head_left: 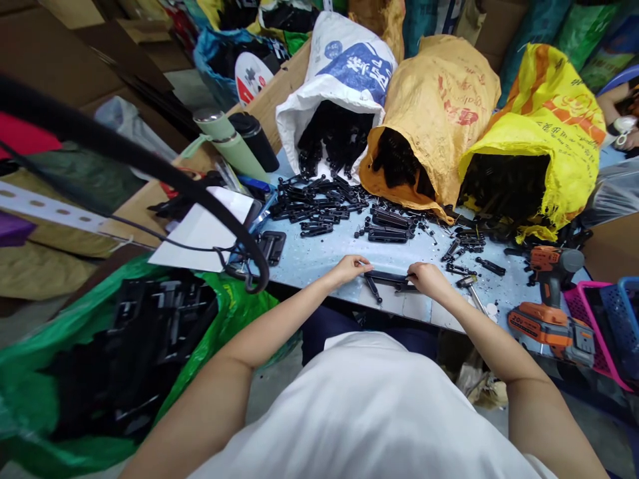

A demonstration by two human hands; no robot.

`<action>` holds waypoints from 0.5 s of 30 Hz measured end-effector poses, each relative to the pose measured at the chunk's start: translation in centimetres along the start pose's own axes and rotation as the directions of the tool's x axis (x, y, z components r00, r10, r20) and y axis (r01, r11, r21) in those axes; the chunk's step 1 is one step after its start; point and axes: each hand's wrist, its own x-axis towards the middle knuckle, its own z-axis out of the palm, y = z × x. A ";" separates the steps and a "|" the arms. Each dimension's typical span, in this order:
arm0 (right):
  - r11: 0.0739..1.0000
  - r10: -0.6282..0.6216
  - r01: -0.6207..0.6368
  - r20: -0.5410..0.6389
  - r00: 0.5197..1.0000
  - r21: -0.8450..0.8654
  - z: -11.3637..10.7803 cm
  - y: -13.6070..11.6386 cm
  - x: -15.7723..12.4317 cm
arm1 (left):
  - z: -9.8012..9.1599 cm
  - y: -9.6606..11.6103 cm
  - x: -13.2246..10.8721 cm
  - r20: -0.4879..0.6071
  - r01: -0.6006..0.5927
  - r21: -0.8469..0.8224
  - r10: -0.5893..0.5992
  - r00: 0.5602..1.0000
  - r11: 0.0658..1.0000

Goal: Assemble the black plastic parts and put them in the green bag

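A long black part [387, 277] lies level near the table's front edge, between my two hands. My left hand [351, 267] pinches its left end, fingers closed. At the right end, the fingers of my right hand [422, 277] are closed on it as well. A smaller black arm piece [373, 290] slants down beside my left hand, under the long part. Beyond my hands lie stacked black parts [389, 226] and a larger pile of black pieces [319, 203]. To the right of my right hand is a hammer [469, 282].
White [354, 56], orange [439, 100] and yellow [564, 126] sacks stand open along the back. An orange drill [544, 322] lies at right. Bottles [234, 150] and paper [200, 229] are at left, above a green bag [239, 303]. Another person's arm [612, 110] shows far right.
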 end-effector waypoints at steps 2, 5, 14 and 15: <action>1.000 -0.013 0.013 -0.006 1.000 -0.028 0.3 0.0 0.1 | 0.1 0.0 -0.1 0.024 -0.028 0.060 0.027 0.999 0.998; 0.995 -0.065 0.065 0.002 0.998 -0.079 0.9 -0.4 0.1 | 0.5 -0.2 -0.4 -0.030 -0.074 0.185 0.081 0.996 0.980; 0.969 -0.234 0.246 -0.225 0.946 0.026 4.7 2.1 -0.3 | 2.9 -1.9 -5.0 -0.132 -0.355 0.639 0.552 0.823 0.682; 0.955 -0.267 0.292 -0.299 0.916 0.042 5.5 2.6 -0.5 | 3.5 -1.7 -5.1 -0.070 -0.394 0.682 0.591 0.804 0.616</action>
